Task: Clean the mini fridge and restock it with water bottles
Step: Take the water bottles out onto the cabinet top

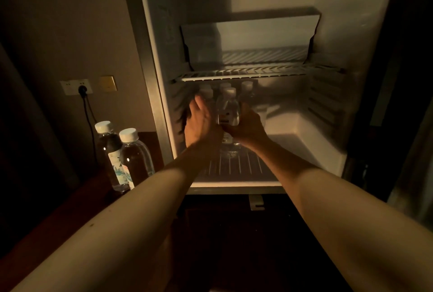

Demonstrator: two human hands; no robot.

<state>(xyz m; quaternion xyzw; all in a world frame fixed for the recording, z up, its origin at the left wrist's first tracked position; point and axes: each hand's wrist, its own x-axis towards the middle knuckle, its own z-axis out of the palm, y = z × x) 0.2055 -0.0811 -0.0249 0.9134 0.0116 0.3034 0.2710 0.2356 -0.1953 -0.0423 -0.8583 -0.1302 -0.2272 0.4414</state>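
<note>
The mini fridge (328, 34) stands open in dim light, and both my arms reach into its lower compartment. My right hand (246, 129) grips a clear water bottle (228, 109) with a white cap, standing on the wire floor rack (236, 165). My left hand (201, 123) is just left of that bottle, fingers straight, beside or touching another bottle (206, 92). Several more capped bottles (246, 88) stand behind, near the back wall. Two more water bottles (133, 158) stand outside on the dark wooden surface to the left of the fridge.
A wire shelf (257, 72) spans the fridge above the bottles, with a freezer box (250, 41) over it. A raised white step (304, 132) fills the lower right corner. On the wall to the left, a plug and cable (83, 91) hang from a socket.
</note>
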